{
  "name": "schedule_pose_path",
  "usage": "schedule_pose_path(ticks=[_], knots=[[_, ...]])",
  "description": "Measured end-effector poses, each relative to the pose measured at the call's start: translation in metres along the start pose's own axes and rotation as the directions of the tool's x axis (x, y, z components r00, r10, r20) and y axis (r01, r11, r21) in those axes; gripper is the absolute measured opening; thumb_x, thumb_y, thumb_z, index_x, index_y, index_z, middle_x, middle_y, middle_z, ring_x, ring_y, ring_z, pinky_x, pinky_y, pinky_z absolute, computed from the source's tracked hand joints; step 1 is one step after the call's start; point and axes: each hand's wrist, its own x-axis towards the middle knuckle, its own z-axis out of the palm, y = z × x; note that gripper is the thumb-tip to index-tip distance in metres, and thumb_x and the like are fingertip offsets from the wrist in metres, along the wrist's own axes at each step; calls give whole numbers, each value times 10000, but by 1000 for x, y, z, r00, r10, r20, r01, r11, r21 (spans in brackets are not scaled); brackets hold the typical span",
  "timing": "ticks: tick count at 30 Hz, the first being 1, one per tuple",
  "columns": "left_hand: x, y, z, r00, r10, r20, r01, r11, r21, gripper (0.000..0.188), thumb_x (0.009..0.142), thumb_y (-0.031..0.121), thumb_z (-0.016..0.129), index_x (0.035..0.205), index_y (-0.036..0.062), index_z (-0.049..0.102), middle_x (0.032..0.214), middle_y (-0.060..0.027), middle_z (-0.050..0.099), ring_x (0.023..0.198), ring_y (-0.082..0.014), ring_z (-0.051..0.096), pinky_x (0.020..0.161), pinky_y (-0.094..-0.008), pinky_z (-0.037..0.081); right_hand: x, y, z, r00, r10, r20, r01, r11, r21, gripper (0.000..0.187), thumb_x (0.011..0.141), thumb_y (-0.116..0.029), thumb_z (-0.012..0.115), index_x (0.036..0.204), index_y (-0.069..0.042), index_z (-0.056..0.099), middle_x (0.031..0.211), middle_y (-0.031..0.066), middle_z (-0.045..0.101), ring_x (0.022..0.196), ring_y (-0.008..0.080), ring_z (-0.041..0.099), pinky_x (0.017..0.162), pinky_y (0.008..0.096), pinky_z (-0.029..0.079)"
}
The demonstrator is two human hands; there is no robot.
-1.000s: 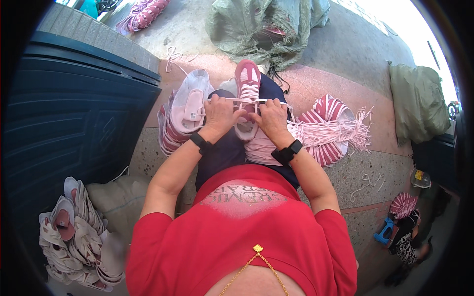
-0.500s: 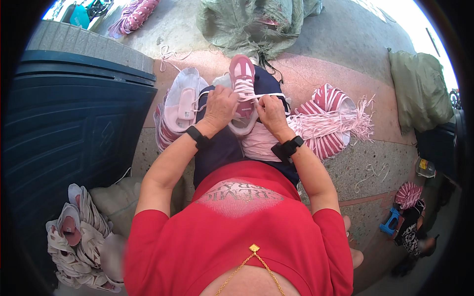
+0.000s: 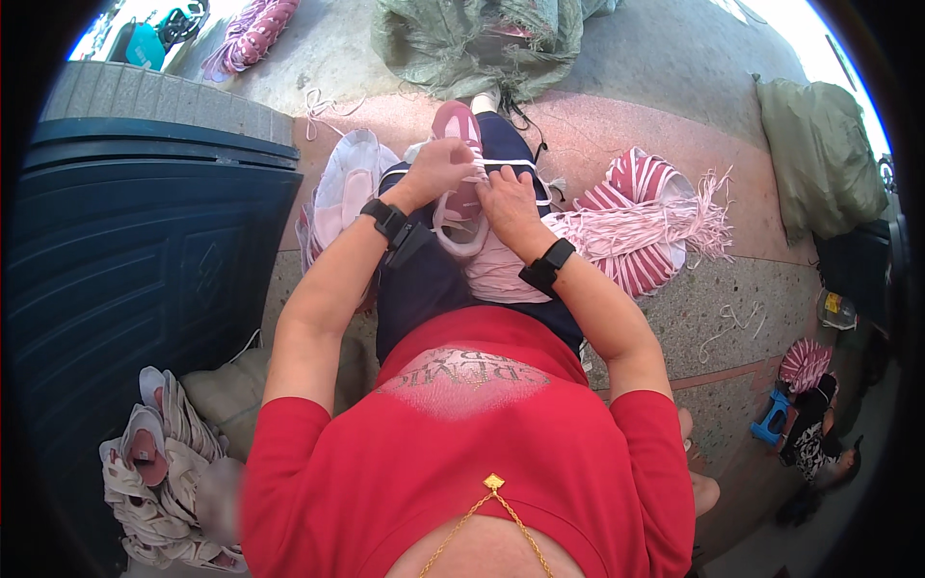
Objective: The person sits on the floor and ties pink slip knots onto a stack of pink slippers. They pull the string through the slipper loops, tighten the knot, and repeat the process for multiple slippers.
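Note:
A pink and white shoe upper (image 3: 454,119) lies across my lap, its toe pointing away from me. My left hand (image 3: 438,171) is closed in a pinch over the lacing on the upper's left side. A white shoelace (image 3: 521,163) runs from the lacing out to the right above my right hand. My right hand (image 3: 511,204) lies at the right edge of the lacing with its fingers bent inward and closed on the lace. The fingertips of both hands nearly meet, and the lace between them is partly hidden.
A bundle of pink laces (image 3: 626,231) lies across striped uppers to the right. Stacked pale uppers (image 3: 355,188) sit left of my lap, and more (image 3: 164,482) lie lower left. A green sack (image 3: 482,43) stands ahead; a dark blue panel (image 3: 145,250) borders the left. Another person (image 3: 824,433) sits far right.
My left hand has turned and moved slightly up and right over the lacing. My right hand has shifted left and flattened onto the upper, closer to the left hand.

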Motion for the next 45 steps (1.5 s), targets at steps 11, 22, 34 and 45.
schedule_pose_path(ticks=[11,22,34,45], knots=[[37,35,7,948,-138,286,75,972,223,401,680,101,736,1029,-51,609,821,-104,646,718,-133,610,611,-252,478,16,25,-192,796,318,-515,358,439,824,163,979,-155,442,1015,0,477,778,94,621,751,174,608,906,445,472],[1,-5,-22,993,117,4,-91,753,651,265,826,82,482,1055,70,614,998,-146,645,954,-344,574,865,-424,431,3,61,-234,751,515,-414,340,237,910,224,973,-173,474,1047,33,521,781,110,606,667,150,579,725,342,537],[-50,-28,-31,913,407,5,-222,488,844,92,799,153,577,791,81,633,682,-137,600,766,-328,570,666,-434,467,13,-35,16,865,319,386,-487,352,800,145,857,-126,503,810,-13,580,727,191,625,622,287,626,561,386,484],[-58,-21,-19,918,181,-352,80,786,613,183,834,129,509,958,36,607,770,-237,592,779,-396,590,701,-466,473,33,-20,-21,706,-10,709,-706,83,704,139,886,-160,536,883,-24,505,622,64,547,527,176,538,511,300,443]])
